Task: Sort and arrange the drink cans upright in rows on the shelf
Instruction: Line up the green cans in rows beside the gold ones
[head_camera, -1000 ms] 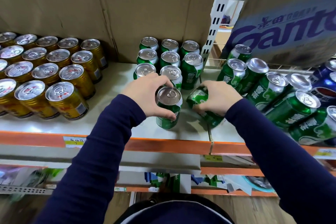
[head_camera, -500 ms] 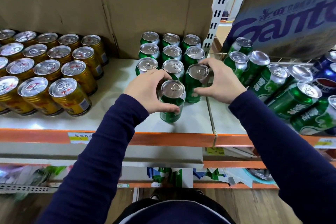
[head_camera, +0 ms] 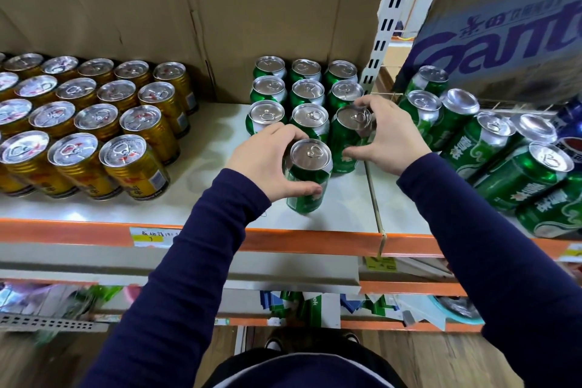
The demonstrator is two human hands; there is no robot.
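Note:
On the white shelf (head_camera: 201,151), green cans (head_camera: 307,90) stand upright in rows of three. My left hand (head_camera: 267,164) grips a green can (head_camera: 310,176) that stands alone in front of the middle column. My right hand (head_camera: 389,135) holds another green can (head_camera: 348,138) upright at the right end of the third row, thumb low on its side and fingers over its top. Several more green cans (head_camera: 491,148) lie tilted in a heap on the right shelf section.
Gold cans (head_camera: 91,123) stand in rows on the left. A cardboard back wall (head_camera: 220,16) closes the shelf. A perforated upright post (head_camera: 390,22) and a shelf seam (head_camera: 373,198) split the sections. Blue cans (head_camera: 570,132) and a printed box (head_camera: 504,38) sit at far right.
My right hand lifted a lying green can, stood it upright and moved it back into the third row. My left hand kept its hold on the front can.

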